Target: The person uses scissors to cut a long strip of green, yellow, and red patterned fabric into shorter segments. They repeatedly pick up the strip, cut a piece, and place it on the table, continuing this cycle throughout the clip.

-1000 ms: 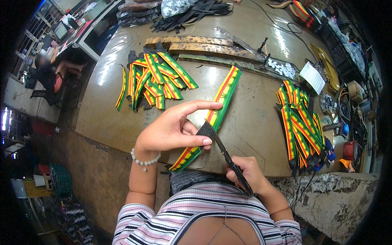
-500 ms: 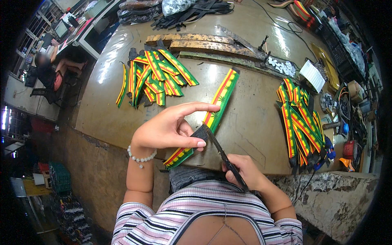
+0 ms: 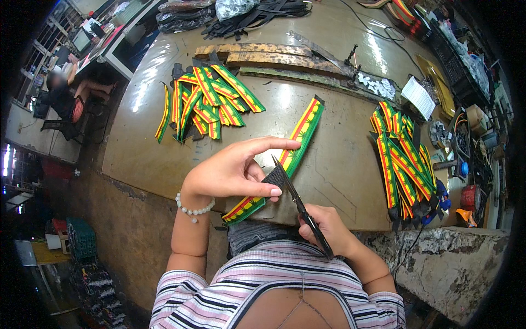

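Observation:
My left hand (image 3: 230, 167) pinches a patterned strap (image 3: 301, 134) of yellow, red and green between fingers and thumb. A black webbing piece (image 3: 275, 177) sticks out by the thumb, at the strap's middle. The index finger lies stretched along the strap, whose upper end points away over the table and whose lower end slants down left near my lap. In my right hand (image 3: 326, 226) is a pair of black scissors (image 3: 300, 205), its blades slightly apart and their tips beside the webbing's right edge. Whether the blades touch the webbing I cannot tell.
Similar straps lie in one pile (image 3: 205, 101) at left and another (image 3: 402, 162) at right. Beyond are wooden bars (image 3: 274, 59), small white pieces (image 3: 377, 86), a paper sheet (image 3: 418, 100) and black strips (image 3: 257, 19). A seated person (image 3: 60, 98) is far left.
My left hand and the strap have shifted slightly to the right. The scissor blades now show a small gap, and their tips reach a little farther up past the webbing.

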`<state>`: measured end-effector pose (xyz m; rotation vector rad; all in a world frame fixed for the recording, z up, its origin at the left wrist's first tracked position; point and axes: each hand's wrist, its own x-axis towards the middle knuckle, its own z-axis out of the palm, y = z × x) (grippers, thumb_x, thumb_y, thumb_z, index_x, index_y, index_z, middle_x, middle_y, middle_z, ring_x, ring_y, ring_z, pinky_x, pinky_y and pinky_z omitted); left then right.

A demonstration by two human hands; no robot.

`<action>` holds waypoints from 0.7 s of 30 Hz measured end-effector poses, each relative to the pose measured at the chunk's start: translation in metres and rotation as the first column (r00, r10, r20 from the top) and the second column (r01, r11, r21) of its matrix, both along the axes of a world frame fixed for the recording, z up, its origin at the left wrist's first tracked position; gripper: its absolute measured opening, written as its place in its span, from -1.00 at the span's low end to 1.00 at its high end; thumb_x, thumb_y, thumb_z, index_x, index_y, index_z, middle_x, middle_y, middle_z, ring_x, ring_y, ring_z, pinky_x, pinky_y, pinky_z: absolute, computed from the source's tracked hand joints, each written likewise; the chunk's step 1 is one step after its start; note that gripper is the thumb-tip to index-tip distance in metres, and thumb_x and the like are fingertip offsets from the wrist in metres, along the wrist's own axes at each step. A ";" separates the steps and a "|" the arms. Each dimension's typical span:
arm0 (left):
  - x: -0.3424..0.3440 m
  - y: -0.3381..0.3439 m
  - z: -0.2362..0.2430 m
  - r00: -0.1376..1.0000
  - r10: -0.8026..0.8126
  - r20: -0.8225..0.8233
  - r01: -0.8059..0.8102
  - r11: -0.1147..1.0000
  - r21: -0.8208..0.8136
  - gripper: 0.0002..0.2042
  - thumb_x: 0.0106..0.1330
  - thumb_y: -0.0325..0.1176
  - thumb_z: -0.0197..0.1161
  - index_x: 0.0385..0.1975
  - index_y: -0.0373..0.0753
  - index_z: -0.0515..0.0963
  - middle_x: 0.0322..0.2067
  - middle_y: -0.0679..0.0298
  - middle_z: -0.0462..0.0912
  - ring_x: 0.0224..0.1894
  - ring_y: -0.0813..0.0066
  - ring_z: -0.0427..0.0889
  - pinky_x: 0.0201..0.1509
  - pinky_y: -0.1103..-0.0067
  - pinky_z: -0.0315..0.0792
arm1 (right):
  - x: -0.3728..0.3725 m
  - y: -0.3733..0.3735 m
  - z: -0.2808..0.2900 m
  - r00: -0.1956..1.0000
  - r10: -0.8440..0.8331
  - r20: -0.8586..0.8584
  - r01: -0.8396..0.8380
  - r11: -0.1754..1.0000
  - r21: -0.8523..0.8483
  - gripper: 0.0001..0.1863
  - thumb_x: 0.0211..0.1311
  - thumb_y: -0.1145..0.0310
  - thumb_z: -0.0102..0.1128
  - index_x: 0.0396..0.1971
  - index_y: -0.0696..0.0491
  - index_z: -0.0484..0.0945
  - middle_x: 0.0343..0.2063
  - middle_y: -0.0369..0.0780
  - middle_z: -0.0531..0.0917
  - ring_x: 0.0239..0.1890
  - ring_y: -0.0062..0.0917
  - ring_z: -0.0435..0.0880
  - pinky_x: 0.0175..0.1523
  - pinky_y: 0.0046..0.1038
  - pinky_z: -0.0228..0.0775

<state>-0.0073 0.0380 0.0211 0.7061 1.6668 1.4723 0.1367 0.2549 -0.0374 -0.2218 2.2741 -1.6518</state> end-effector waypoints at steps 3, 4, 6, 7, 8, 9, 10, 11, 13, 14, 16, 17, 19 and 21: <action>-0.001 0.002 0.002 1.000 0.002 -0.021 -0.002 1.000 0.007 -0.24 0.03 -0.63 0.44 0.30 -0.36 0.27 0.28 0.17 0.35 -0.53 0.92 0.49 -0.57 0.87 0.32 | 0.004 -0.001 0.000 0.994 -0.033 0.105 0.044 0.994 -0.103 -0.68 0.15 0.24 0.32 -0.50 0.18 0.45 -0.62 -0.07 0.49 -0.56 -0.30 0.52 -0.40 -0.34 0.35; 0.000 0.003 0.002 0.999 -0.011 -0.043 0.011 1.000 0.004 -0.24 0.03 -0.63 0.44 0.31 -0.36 0.26 0.29 0.17 0.34 -0.53 0.92 0.48 -0.57 0.87 0.32 | 0.005 -0.001 0.000 0.993 -0.042 0.109 0.054 0.993 -0.108 -0.69 0.15 0.25 0.32 -0.51 0.18 0.45 -0.63 -0.08 0.48 -0.58 -0.34 0.52 -0.41 -0.35 0.35; 0.002 0.003 0.002 0.999 0.015 -0.043 -0.014 1.000 0.023 -0.24 0.03 -0.64 0.43 0.31 -0.36 0.25 0.21 0.21 0.42 -0.54 0.92 0.48 -0.58 0.87 0.29 | 0.006 -0.001 -0.003 0.993 -0.051 0.104 0.062 0.992 -0.107 -0.70 0.14 0.27 0.33 -0.52 0.17 0.46 -0.64 -0.11 0.47 -0.60 -0.40 0.51 -0.44 -0.38 0.35; 0.004 0.002 0.001 0.998 0.027 -0.058 -0.025 0.999 0.031 -0.23 0.03 -0.65 0.43 0.31 -0.36 0.25 0.18 0.23 0.46 -0.55 0.91 0.47 -0.58 0.87 0.28 | 0.007 -0.001 -0.005 0.993 -0.060 0.099 0.071 0.991 -0.110 -0.71 0.14 0.27 0.32 -0.51 0.17 0.46 -0.65 -0.12 0.46 -0.60 -0.43 0.50 -0.44 -0.40 0.34; 0.004 0.000 0.000 0.997 0.066 -0.037 -0.065 0.998 0.007 -0.23 0.03 -0.65 0.43 0.31 -0.36 0.25 0.11 0.24 0.50 -0.55 0.91 0.48 -0.58 0.87 0.27 | 0.007 0.000 -0.007 0.995 -0.057 0.084 0.066 0.992 -0.103 -0.71 0.15 0.27 0.32 -0.50 0.17 0.46 -0.65 -0.13 0.45 -0.60 -0.45 0.50 -0.44 -0.41 0.34; 0.005 -0.005 -0.001 0.994 0.110 -0.028 -0.110 0.994 -0.015 -0.23 0.03 -0.66 0.43 0.31 -0.37 0.25 0.05 0.26 0.53 -0.55 0.90 0.48 -0.58 0.87 0.25 | 0.007 0.000 -0.010 0.995 -0.058 0.083 0.065 0.995 -0.081 -0.72 0.15 0.27 0.31 -0.49 0.16 0.46 -0.66 -0.14 0.44 -0.60 -0.48 0.50 -0.45 -0.43 0.34; 0.004 -0.010 -0.002 0.990 0.133 -0.046 -0.132 0.991 0.026 -0.23 0.03 -0.66 0.43 0.31 -0.37 0.25 -0.01 0.28 0.56 -0.55 0.90 0.49 -0.58 0.86 0.24 | 0.008 0.000 -0.012 0.998 -0.051 -0.034 0.048 0.995 -0.088 -0.72 0.18 0.26 0.29 -0.47 0.16 0.46 -0.67 -0.16 0.44 -0.60 -0.51 0.49 -0.45 -0.45 0.34; 0.001 -0.016 -0.004 0.972 0.204 -0.115 -0.198 0.979 0.056 -0.25 0.03 -0.66 0.43 0.30 -0.36 0.26 -0.14 0.31 0.59 -0.54 0.88 0.52 -0.59 0.85 0.18 | 0.008 -0.001 -0.015 0.989 -0.046 -0.138 0.036 0.996 -0.078 -0.72 0.21 0.26 0.28 -0.45 0.16 0.47 -0.68 -0.18 0.44 -0.61 -0.55 0.49 -0.45 -0.48 0.33; -0.011 -0.028 -0.003 0.917 0.362 -0.167 -0.359 0.932 0.045 -0.28 0.06 -0.64 0.41 0.28 -0.36 0.27 -0.10 0.27 0.60 -0.48 0.75 0.62 -0.52 0.82 0.36 | 0.011 -0.001 -0.019 0.992 -0.068 -0.103 0.052 0.987 -0.153 -0.73 0.27 0.24 0.23 -0.42 0.15 0.46 -0.68 -0.22 0.45 -0.60 -0.61 0.48 -0.45 -0.53 0.33; -0.017 -0.032 -0.002 0.886 0.418 -0.200 -0.408 0.908 0.091 -0.30 0.08 -0.64 0.40 0.28 -0.37 0.27 -0.11 0.26 0.60 -0.45 0.69 0.65 -0.48 0.80 0.44 | 0.012 -0.003 -0.021 0.996 -0.084 0.039 0.090 0.968 -0.235 -0.73 0.30 0.23 0.21 -0.41 0.14 0.46 -0.66 -0.24 0.47 -0.59 -0.64 0.48 -0.44 -0.55 0.34; -0.032 -0.029 0.001 0.807 0.535 -0.249 -0.559 0.829 -0.028 -0.30 0.11 -0.65 0.36 0.30 -0.39 0.22 -0.07 0.20 0.59 -0.38 0.59 0.68 -0.35 0.74 0.55 | 0.011 -0.008 -0.024 0.965 -0.106 0.239 0.191 0.910 -0.369 -0.73 0.34 0.22 0.17 -0.39 0.13 0.45 -0.60 -0.26 0.53 -0.57 -0.67 0.49 -0.42 -0.59 0.35; -0.034 -0.022 0.002 0.740 0.619 -0.264 -0.652 0.757 -0.051 -0.28 0.13 -0.65 0.34 0.33 -0.36 0.18 0.02 0.15 0.53 -0.35 0.58 0.68 -0.32 0.71 0.55 | 0.007 -0.013 -0.027 0.947 -0.120 0.299 0.244 0.872 -0.424 -0.74 0.36 0.22 0.15 -0.38 0.12 0.44 -0.55 -0.27 0.56 -0.55 -0.69 0.51 -0.41 -0.60 0.37; -0.026 -0.002 0.002 0.670 0.618 -0.412 -0.672 0.740 0.018 -0.26 0.11 -0.65 0.35 0.33 -0.26 0.20 0.22 0.12 0.34 -0.30 0.59 0.66 -0.32 0.72 0.56 | -0.003 -0.024 -0.030 0.931 -0.143 0.335 0.304 0.812 -0.498 -0.78 0.33 0.28 0.21 -0.34 0.09 0.42 -0.35 -0.24 0.65 -0.49 -0.71 0.55 -0.34 -0.61 0.41; 0.001 0.025 -0.004 0.720 0.577 -0.384 -0.575 0.807 0.134 -0.30 0.06 -0.65 0.39 0.25 -0.25 0.25 0.28 0.04 0.25 -0.22 0.58 0.65 -0.34 0.74 0.55 | -0.016 -0.044 -0.033 0.948 -0.206 0.240 0.307 0.785 -0.538 -0.69 0.18 0.38 0.37 -0.23 0.10 0.39 -0.25 -0.21 0.64 -0.35 -0.68 0.55 -0.20 -0.58 0.42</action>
